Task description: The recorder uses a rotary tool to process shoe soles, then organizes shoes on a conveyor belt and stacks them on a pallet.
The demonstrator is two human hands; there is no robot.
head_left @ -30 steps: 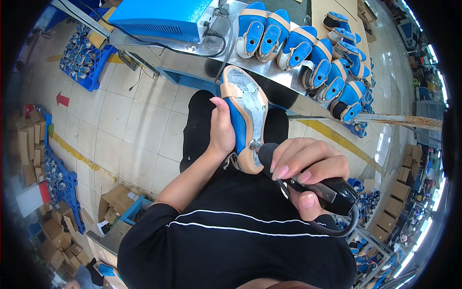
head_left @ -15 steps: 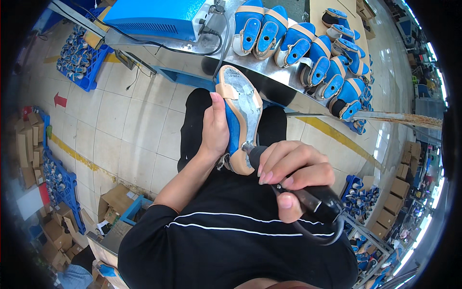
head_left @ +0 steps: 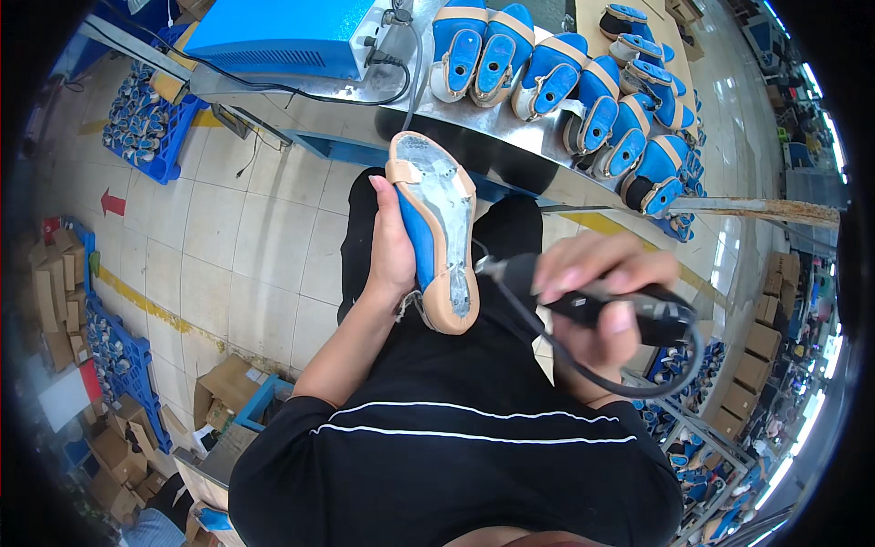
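Note:
An unfinished shoe is held upright over my lap, grey insole side facing me, with a beige leather edge and a blue side; its heel points down. My left hand grips it by the blue side, thumb along the edge. My right hand, slightly blurred, is closed round a black corded handheld power tool. The tool's metal tip is just right of the heel, apart from it. A grey cable loops under the right hand. The tool's exact kind cannot be made out.
A metal bench ahead bears a blue box-shaped machine with cables, and several blue-and-beige shoes at right. A rusty bar juts out to the right. Blue crates of shoes and cardboard boxes stand on the tiled floor.
My right hand has drawn the power tool up and right, off the shoe's heel. My left hand and the shoe have shifted slightly left, and the shoe stands straighter.

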